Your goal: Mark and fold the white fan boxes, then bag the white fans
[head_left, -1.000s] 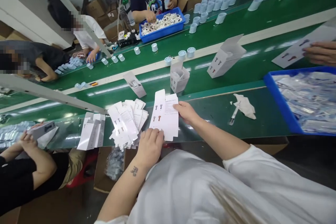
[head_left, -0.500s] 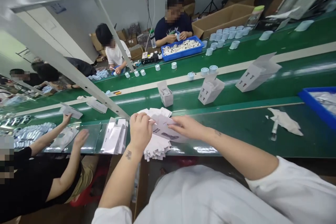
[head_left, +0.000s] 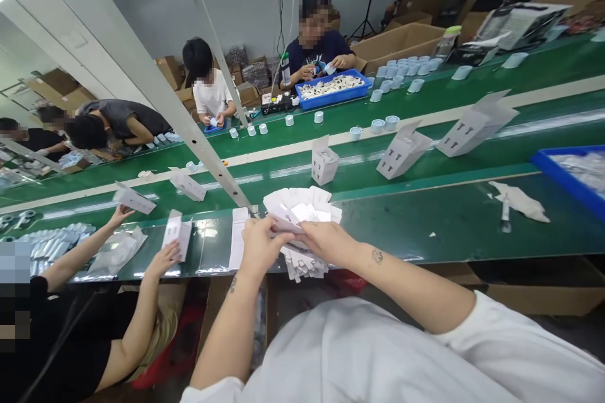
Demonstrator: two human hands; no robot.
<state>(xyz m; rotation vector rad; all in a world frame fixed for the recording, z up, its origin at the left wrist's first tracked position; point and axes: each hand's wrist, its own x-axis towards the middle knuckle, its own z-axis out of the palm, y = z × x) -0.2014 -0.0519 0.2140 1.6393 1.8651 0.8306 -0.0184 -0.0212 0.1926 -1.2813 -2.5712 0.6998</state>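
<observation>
Worktop's (head_left: 425,227) near edge: my left hand (head_left: 259,247) and right hand (head_left: 329,241), fingers pinched on one carton blank (head_left: 289,221), hold it just above the fanned stack (head_left: 307,200), seemingly to keep it separate.

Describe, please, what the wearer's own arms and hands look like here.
Both arms are bare from the short white sleeves down, with no gloves or watch showing. The left hand has a small dark tattoo on the forearm behind its wrist; the right hand has a small round dark tattoo in the same place.
</observation>
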